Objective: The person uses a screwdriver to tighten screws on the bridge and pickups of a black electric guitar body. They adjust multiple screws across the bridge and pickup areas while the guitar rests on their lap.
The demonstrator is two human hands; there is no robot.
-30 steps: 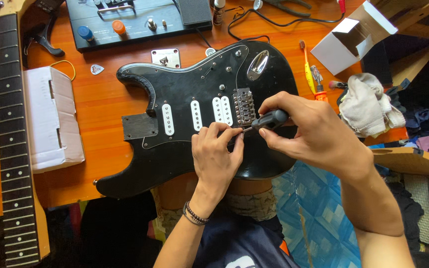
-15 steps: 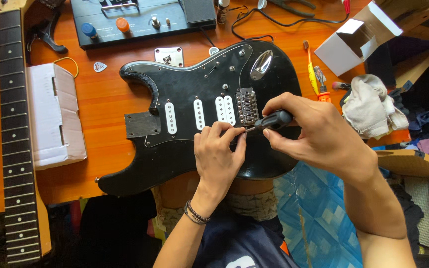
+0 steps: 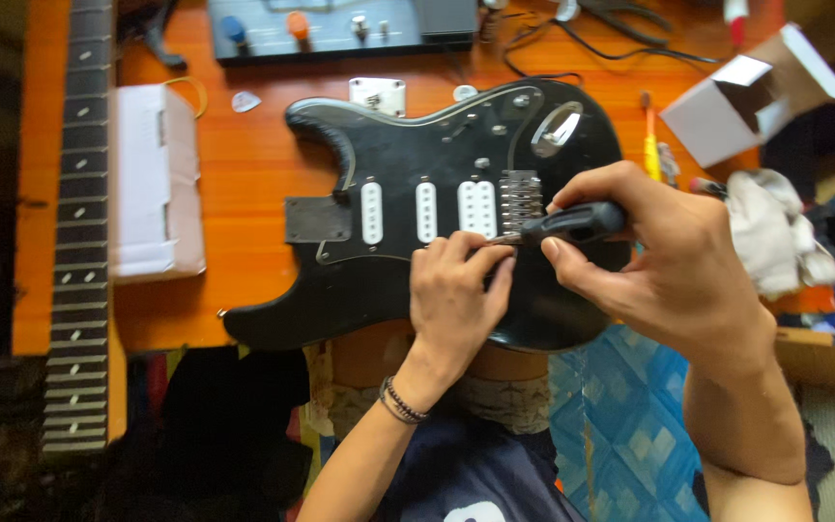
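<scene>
Little has changed over the last second: the black electric guitar body with white pickups (image 3: 437, 208) lies as before across the near edge of the orange wooden tabletop (image 3: 253, 169), its lower rim overhanging toward the person.

The right hand (image 3: 659, 261) keeps its closed grip on the black-handled screwdriver (image 3: 562, 224), its tip at the near corner of the metal bridge (image 3: 520, 201). The left hand (image 3: 458, 290) still rests on the body, fingertips pinched narrowly about the tip to steady it.

So the work at the bridge screw goes on, with no shift of tool or place.

A detached guitar neck (image 3: 79, 222) lies along the left edge, a white cardboard box (image 3: 157, 184) beside it.
</scene>
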